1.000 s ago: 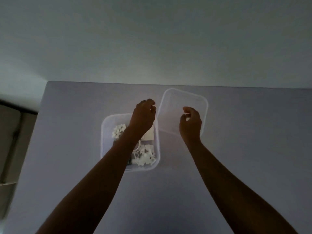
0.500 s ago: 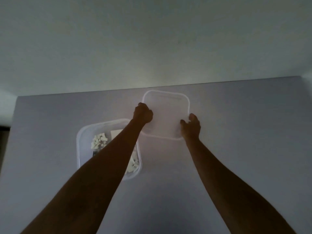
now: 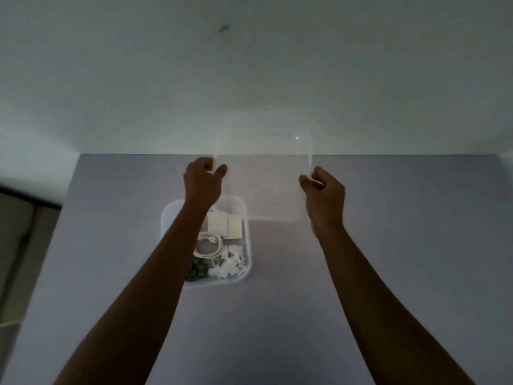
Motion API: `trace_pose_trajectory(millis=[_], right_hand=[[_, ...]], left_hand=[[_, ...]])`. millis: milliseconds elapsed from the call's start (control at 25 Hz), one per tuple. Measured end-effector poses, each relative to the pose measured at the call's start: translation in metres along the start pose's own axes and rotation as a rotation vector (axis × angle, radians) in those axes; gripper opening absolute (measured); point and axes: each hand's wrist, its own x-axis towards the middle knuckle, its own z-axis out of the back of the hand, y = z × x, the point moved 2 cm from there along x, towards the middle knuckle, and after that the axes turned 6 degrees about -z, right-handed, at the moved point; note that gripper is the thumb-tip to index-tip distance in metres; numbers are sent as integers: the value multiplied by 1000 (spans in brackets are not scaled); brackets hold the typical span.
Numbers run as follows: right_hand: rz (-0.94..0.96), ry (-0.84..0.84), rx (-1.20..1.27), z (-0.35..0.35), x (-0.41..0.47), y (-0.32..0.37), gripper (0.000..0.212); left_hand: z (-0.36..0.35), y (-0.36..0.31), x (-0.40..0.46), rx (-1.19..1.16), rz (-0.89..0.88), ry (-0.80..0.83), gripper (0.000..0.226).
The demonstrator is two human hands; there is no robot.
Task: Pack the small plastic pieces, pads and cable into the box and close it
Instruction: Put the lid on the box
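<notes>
The lid [image 3: 263, 176] is pinched at its side edges by the left hand [image 3: 204, 182] and right hand [image 3: 324, 195], raised beyond the filled box [image 3: 247, 232]; it should be lowered level, corners matched.

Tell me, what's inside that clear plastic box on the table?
The box holds white pads, a coiled white cable, small white plastic pieces and some dark grey bits. The left forearm covers its left half, so anything there is hidden.
</notes>
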Motion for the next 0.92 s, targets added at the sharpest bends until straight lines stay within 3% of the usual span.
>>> trace_pose_trajectory(millis=[80,240,360,600,800,920], right_hand=[[8,106,-73,-24,-25,-9,49],[33,250,-263,-61,-62,-48,27],[4,292,-295,-79,-82,-72,28],[15,249,-348,-92,-103,-85,40],[74,183,-364,-93,-105,-95,28],[91,172,-377,-91,-105,-100,33]], left_hand=[[31,34,-23,-24,98,-38,35],[71,91,-78,8,184,-43,30],[84,128,-110,37,242,-39,35],[77,160,-132,26,251,-6,32],[71,158,-127,6,206,6,33],[66,160,-123,15,209,17,35]])
